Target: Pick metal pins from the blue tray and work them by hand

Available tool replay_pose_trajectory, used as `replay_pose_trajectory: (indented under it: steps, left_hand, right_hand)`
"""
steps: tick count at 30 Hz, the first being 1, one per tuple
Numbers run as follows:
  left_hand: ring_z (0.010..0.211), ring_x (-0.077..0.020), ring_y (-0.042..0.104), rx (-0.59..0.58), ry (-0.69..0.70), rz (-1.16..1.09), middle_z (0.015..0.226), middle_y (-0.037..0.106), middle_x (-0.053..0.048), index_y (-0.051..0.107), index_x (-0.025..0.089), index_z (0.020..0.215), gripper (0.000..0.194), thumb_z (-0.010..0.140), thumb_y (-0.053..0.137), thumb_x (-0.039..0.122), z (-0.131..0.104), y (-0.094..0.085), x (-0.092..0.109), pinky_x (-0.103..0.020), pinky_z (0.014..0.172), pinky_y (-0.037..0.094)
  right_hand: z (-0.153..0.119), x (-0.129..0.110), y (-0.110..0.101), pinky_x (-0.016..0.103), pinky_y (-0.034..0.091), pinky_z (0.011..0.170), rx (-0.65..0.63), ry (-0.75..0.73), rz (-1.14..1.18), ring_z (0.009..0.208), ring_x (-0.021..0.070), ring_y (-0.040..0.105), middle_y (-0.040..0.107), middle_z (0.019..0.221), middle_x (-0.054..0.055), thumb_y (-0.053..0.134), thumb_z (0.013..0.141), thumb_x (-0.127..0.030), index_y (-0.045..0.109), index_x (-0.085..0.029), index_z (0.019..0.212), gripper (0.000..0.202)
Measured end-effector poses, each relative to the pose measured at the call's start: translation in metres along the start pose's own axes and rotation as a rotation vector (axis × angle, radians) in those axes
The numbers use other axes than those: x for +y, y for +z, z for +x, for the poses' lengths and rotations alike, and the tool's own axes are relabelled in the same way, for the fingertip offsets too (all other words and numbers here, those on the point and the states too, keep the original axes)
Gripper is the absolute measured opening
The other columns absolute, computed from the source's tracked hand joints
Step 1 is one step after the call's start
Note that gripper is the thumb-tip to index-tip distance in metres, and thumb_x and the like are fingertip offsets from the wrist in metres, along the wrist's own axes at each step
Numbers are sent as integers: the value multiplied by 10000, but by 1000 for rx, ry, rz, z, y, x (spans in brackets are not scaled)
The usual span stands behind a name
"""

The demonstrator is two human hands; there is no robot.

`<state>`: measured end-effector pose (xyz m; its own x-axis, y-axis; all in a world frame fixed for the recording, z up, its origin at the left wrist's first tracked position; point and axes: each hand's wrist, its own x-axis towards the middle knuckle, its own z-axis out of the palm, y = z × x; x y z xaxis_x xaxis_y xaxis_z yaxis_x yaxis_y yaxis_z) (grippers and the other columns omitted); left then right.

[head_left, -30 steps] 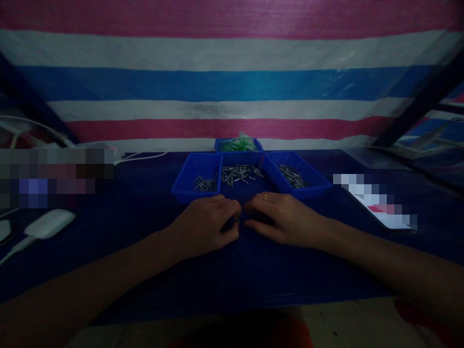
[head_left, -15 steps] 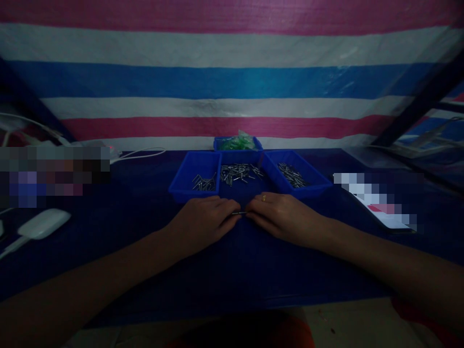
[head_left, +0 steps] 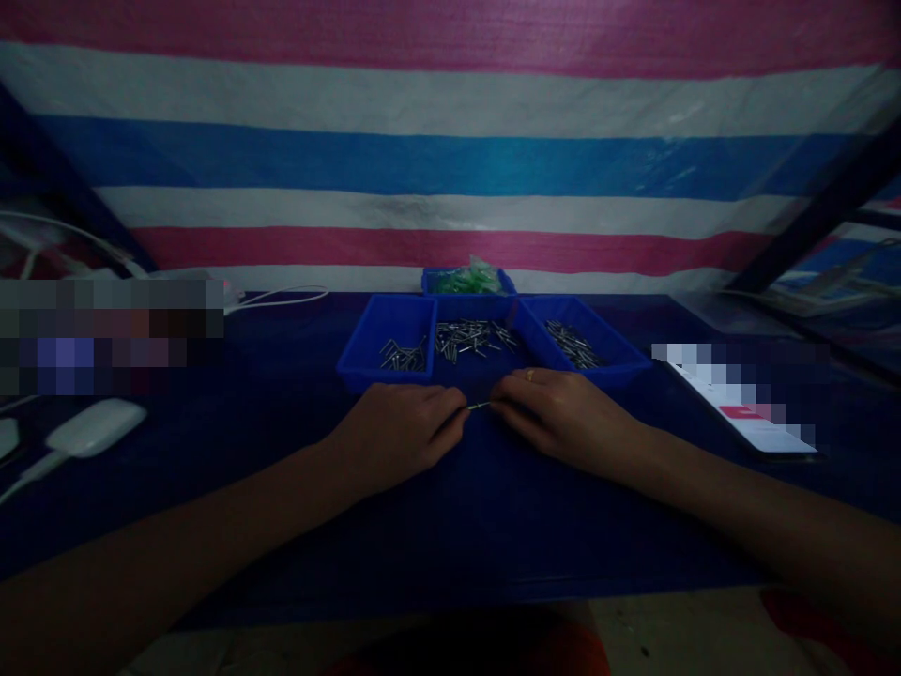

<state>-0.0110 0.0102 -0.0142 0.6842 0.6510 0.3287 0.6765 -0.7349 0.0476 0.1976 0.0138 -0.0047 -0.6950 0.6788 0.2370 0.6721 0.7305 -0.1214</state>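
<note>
Thin metal pin, one: nearer you than the left blue tray, and to its right. Your left hand and right hand: each pinching an end. Change: gap between them slightly wider; two-handed working seemingly unfinished.

I work in what looks like a small makeshift workshop: my bench is a smooth dark-blue table, backed by a plastic sheet striped in pink, white and blue between dark slanting posts. Slim silvery metal pins lie loose and in open rectangular blue plastic trays, as at a parts bench.
</note>
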Motion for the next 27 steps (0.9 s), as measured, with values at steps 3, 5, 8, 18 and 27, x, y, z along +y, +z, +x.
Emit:
replay_pose_trajectory:
  steps: [3, 5, 8, 18, 27]
  left_hand:
    - [659, -112, 599, 13, 11, 15, 741, 627, 18, 539, 183, 848, 173, 867, 397, 280, 0, 0, 0, -212, 564, 405]
    - [645, -106, 597, 36, 20, 20, 738, 626, 24, 525, 181, 846, 151, 861, 405, 270, 0, 0, -1, -206, 548, 399]
    - [645, -99, 600, 73, 54, 31, 739, 626, 27, 510, 178, 862, 127, 860, 408, 254, 0, 0, -1, -196, 538, 397]
    - [639, -107, 605, 91, 53, 91, 737, 623, 18, 505, 175, 882, 181, 892, 356, 277, 0, -2, 1, -208, 534, 407]
    - [687, -122, 608, 131, 76, 128, 796, 624, 11, 527, 182, 928, 200, 878, 396, 324, -2, -1, 1, -217, 534, 427]
  right_hand:
    - [-1, 0, 1, 257, 396, 642, 12, -3, 8, 697, 144, 529, 561, 757, 38, 415, 863, -210, 541, -156, 882, 138]
    - [-1, -1, 1, 256, 400, 639, 12, -3, 16, 689, 142, 527, 558, 746, 34, 423, 859, -210, 541, -159, 870, 129]
    - [-2, -2, 1, 253, 403, 640, 3, -12, 24, 685, 140, 528, 556, 744, 33, 430, 856, -207, 536, -159, 851, 117]
    - [-1, -3, -2, 248, 402, 620, 24, -1, 4, 659, 137, 540, 567, 736, 35, 382, 887, -254, 530, -153, 856, 182]
    - [-1, -5, 1, 248, 393, 600, -1, -52, 10, 627, 132, 519, 554, 717, 38, 281, 923, -282, 510, -149, 879, 268]
